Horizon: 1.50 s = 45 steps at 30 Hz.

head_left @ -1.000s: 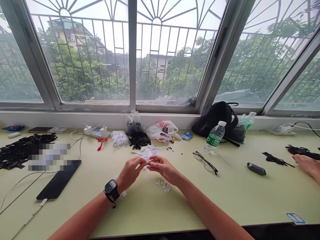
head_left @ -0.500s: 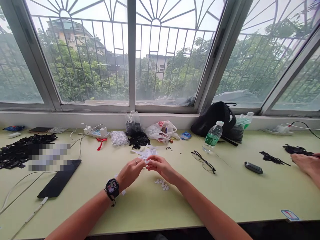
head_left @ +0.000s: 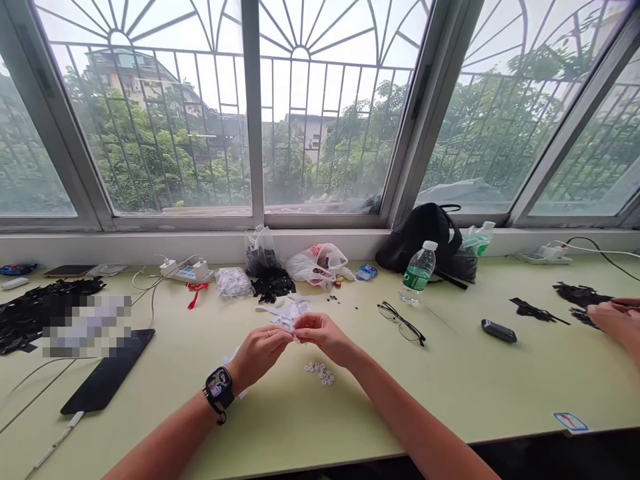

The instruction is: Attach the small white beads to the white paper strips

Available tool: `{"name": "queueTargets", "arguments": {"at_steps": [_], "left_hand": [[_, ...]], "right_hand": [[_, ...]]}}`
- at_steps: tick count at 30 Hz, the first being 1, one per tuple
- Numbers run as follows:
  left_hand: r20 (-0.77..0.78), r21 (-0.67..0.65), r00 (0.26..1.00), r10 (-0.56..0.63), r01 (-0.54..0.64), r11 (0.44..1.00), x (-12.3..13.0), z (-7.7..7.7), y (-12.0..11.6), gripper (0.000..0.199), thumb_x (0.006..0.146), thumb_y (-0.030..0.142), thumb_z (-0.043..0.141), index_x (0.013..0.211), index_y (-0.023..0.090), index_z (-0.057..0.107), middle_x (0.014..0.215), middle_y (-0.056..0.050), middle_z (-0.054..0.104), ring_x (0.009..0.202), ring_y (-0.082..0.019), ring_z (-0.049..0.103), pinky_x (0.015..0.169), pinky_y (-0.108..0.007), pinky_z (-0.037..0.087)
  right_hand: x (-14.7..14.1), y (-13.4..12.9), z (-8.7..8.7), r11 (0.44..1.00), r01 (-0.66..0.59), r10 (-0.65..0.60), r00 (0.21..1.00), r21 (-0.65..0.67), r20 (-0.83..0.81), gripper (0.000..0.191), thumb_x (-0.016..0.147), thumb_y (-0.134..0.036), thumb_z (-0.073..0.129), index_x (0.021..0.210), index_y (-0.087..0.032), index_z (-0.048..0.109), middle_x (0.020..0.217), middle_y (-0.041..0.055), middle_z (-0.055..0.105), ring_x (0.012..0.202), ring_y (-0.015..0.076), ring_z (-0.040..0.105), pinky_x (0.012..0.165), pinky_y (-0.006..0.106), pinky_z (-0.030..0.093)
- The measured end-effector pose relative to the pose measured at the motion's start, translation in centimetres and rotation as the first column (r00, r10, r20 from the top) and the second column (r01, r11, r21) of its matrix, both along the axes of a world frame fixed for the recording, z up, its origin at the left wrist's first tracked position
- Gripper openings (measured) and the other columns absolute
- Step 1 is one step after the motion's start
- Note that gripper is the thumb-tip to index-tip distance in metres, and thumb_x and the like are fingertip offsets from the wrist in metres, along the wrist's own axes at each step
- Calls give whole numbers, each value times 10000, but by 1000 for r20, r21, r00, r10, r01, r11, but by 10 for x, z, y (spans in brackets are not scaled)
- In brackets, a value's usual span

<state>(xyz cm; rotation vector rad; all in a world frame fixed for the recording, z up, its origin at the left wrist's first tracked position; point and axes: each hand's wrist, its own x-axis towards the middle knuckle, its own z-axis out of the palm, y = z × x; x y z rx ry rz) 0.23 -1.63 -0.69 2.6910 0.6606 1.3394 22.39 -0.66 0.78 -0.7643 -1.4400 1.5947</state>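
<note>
Both hands meet over the table, fingertips pinched together. My left hand [head_left: 261,352], with a ring and a smartwatch [head_left: 219,385], grips a small white piece [head_left: 296,339], mostly hidden by the fingers. On its other side my right hand [head_left: 325,335] pinches the same piece between thumb and fingers. Just beyond the fingertips lies a loose heap of white strips [head_left: 287,310]. Several small round white pieces [head_left: 320,372], like buttons with a hole, are scattered below my right hand. More white strips [head_left: 233,357] stick out from behind my left wrist.
Eyeglasses [head_left: 401,323], a water bottle [head_left: 418,275] and a dark oblong case [head_left: 499,331] stand to the right. Another person's hand [head_left: 617,320] is near black strips at far right. A black tablet [head_left: 110,373] with a cable and black strips [head_left: 45,307] lie left.
The view has shifted a little, so the scene sits slightly further left. My hands stay together on the white piece, with the fingers slightly repositioned. The other person's hand has moved slightly.
</note>
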Motion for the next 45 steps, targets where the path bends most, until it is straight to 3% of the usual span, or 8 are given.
{"name": "queueTargets", "arguments": {"at_steps": [6,11,14,19,24,28,36,45], "left_hand": [[-12,-154,1000,3,-5,988,4,2,-6,182,1011,190,553,1006,233,730,932,-69,789,881,-203,742,821,-341,598],[178,-343,936,305,-232,910,-8,14,7,134,955,323,643,941,218,726,914,-63,777,810,-204,720,728,-330,582],[124,-521,906,404,-287,804,-34,28,23,246,933,429,643,926,200,733,897,-59,777,746,-197,708,632,-293,553],[-211,-651,948,237,-317,689,-79,51,30,369,877,547,656,857,195,763,884,-56,775,733,-197,685,626,-277,503],[-501,-643,859,105,-451,619,-93,51,15,358,700,561,794,752,209,757,784,-37,755,683,-212,656,539,-262,405],[-518,-655,846,125,-487,578,-101,46,2,307,706,512,763,736,206,768,754,-43,744,673,-220,655,547,-268,405],[-540,-560,823,179,-510,653,-118,49,-12,281,816,426,610,719,218,773,804,-73,751,717,-237,654,637,-302,445],[-581,-495,758,297,-619,610,-139,56,-7,254,811,370,565,696,207,722,725,-47,724,677,-216,637,599,-291,408]], "right_hand": [[1,0,0,998,-31,27,995,46,92,319,710,-436,891,869,-181,784,815,28,690,759,173,596,769,334,486],[6,8,-2,978,131,-152,980,162,127,301,754,-427,846,912,-181,773,868,50,715,791,198,639,760,349,517],[8,13,-5,893,303,-380,904,334,195,360,807,-417,793,1101,-215,742,1113,86,715,909,232,673,795,374,549],[11,16,-9,755,318,-542,795,574,272,223,877,-387,704,1022,-221,734,1084,86,706,856,222,662,714,350,548],[11,14,-13,740,202,-511,789,641,341,120,896,-322,678,855,-220,728,892,57,698,764,208,627,664,334,495],[9,11,-13,741,137,-475,799,658,369,114,898,-285,666,826,-224,729,853,51,695,756,209,614,703,349,480],[8,10,-10,768,117,-434,819,629,377,146,887,-324,685,799,-224,744,790,48,695,707,205,591,663,337,459],[9,11,-11,765,103,-433,813,636,388,158,884,-319,671,778,-221,735,766,45,695,698,204,594,649,332,455]]}}
